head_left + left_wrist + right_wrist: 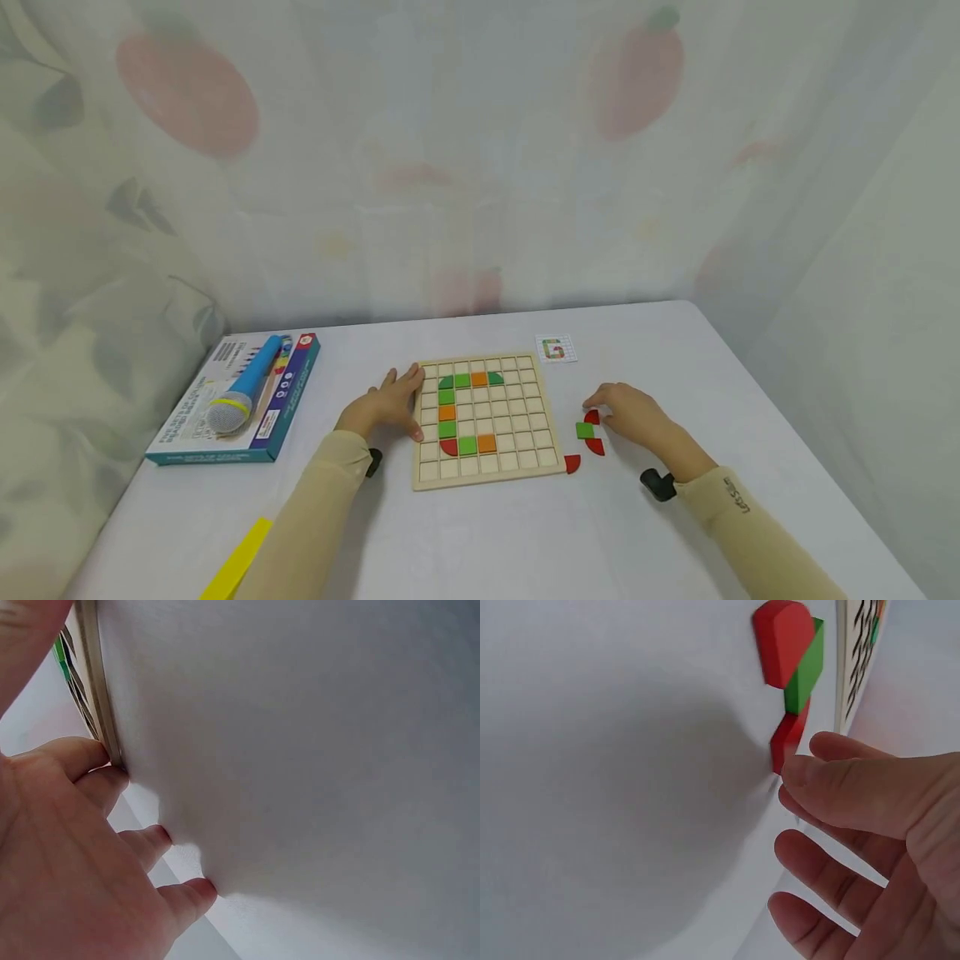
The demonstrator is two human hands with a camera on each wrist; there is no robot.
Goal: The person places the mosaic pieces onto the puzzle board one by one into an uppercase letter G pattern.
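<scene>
A wooden grid board [487, 481] lies on the table, with green, orange and red tiles set in it in an open C-like shape. Spread out, my left hand [386, 404] touches the board's left edge with thumb and fingertips; other fingertips rest on the table in the left wrist view. To the right of the board, my right hand [633, 414] hovers with loosely bent fingers. Its thumb tip is right at a red quarter-circle tile [786, 742]. Beside that tile lie a green square tile [585, 430] and another red quarter-circle tile [595, 447].
One more red quarter-circle tile [573, 463] sits at the board's lower right corner. Behind the board is a small pattern card [556, 348]. At left, a blue toy microphone [243, 387] lies on a flat box [183, 425]; a yellow strip [238, 560] shows near the left sleeve.
</scene>
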